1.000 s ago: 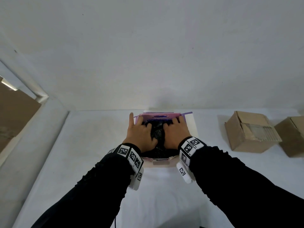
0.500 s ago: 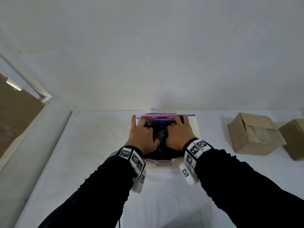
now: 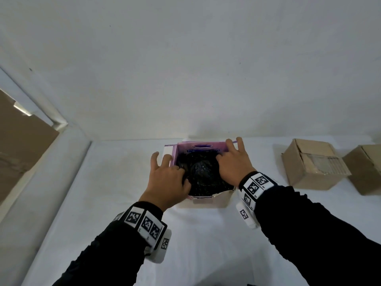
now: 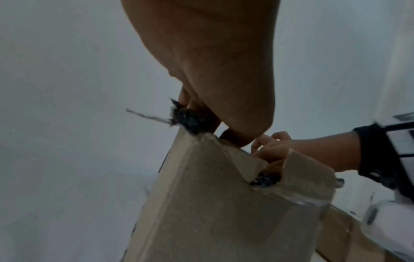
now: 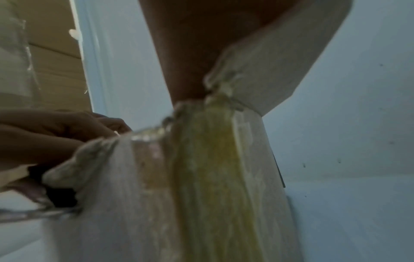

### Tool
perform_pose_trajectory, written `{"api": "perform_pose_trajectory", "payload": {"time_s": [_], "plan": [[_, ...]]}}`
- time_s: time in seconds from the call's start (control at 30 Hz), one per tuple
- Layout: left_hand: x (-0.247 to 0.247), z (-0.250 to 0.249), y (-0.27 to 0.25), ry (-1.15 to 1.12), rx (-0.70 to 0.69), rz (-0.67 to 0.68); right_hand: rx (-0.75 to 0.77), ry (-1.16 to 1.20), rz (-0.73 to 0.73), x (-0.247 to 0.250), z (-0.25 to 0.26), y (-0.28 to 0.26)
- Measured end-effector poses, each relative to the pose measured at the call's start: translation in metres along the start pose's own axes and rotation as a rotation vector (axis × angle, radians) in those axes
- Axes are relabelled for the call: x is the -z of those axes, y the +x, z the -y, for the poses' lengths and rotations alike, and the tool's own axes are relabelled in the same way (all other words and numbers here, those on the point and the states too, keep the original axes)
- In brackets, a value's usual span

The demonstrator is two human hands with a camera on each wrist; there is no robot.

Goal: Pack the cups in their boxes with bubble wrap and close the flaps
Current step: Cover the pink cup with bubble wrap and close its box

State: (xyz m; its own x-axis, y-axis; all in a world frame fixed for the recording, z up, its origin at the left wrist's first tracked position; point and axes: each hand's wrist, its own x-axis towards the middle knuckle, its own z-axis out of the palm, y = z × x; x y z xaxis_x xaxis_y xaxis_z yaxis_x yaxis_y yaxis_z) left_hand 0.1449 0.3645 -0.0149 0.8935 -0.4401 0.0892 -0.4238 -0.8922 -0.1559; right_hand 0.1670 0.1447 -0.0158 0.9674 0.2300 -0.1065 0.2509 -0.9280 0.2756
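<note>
Centrally at the white table's (image 3: 103, 203) far edge, an open cardboard box with purple printed flaps (image 3: 203, 201), lettering illegible, holds black bubble wrap (image 3: 201, 174); left hand (image 3: 165, 180) and right hand (image 3: 234, 164) spread loosely over its rim, gripping nothing; two brown cartons (image 3: 313, 164) at right

A white surface (image 3: 115, 182) runs back to a pale wall along its far edge. Near the middle of that far edge stands an open box (image 3: 204, 200), white outside and pink-lined, with dark bubble wrap (image 3: 201, 174) filling its mouth. Toward the right edge sit two brown cardboard boxes: one (image 3: 311, 168) with clear tape across its closed top flaps, and just beside it a second (image 3: 366, 172), cut off by the frame.
</note>
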Motion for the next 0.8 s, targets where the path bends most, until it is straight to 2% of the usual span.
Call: {"api": "perform_pose_trajectory", "payload": {"time_s": [0.1, 0.2, 0.27, 0.3, 0.37, 0.4, 0.5, 0.6, 0.7, 0.8], "plan": [[0.003, -0.004, -0.004, 0.033, -0.017, 0.219, 0.01, -0.021, 0.015, 0.005, 0.003, -0.002], [0.006, -0.007, 0.0, 0.062, -0.018, 0.258, 0.043, 0.024, -0.242, 0.008, 0.004, -0.015], [0.014, -0.008, -0.001, 0.062, -0.003, 0.156, 0.14, 0.089, -0.385, 0.001, 0.006, -0.027], [0.015, -0.009, -0.003, 0.066, -0.027, 0.057, 0.172, 0.116, -0.413, -0.002, 0.006, -0.034], [0.006, -0.009, -0.01, 0.04, -0.119, -0.139, 0.186, 0.15, -0.412, -0.006, 0.005, -0.046], [0.0, -0.008, -0.016, 0.002, -0.153, -0.196, 0.184, 0.147, -0.395, -0.009, 0.003, -0.052], [-0.011, -0.006, -0.038, -0.067, -0.174, -0.125, 0.195, 0.124, -0.334, -0.017, 0.002, -0.063], [-0.014, -0.005, -0.049, -0.035, -0.188, -0.038, 0.206, 0.124, -0.317, -0.018, 0.004, -0.065], [-0.017, -0.004, -0.048, 0.049, -0.208, -0.132, 0.267, 0.208, -0.391, -0.019, 0.008, -0.07], [-0.023, -0.002, -0.05, 0.045, -0.24, -0.201, 0.41, 0.278, -0.377, -0.026, 0.022, -0.077]]}}
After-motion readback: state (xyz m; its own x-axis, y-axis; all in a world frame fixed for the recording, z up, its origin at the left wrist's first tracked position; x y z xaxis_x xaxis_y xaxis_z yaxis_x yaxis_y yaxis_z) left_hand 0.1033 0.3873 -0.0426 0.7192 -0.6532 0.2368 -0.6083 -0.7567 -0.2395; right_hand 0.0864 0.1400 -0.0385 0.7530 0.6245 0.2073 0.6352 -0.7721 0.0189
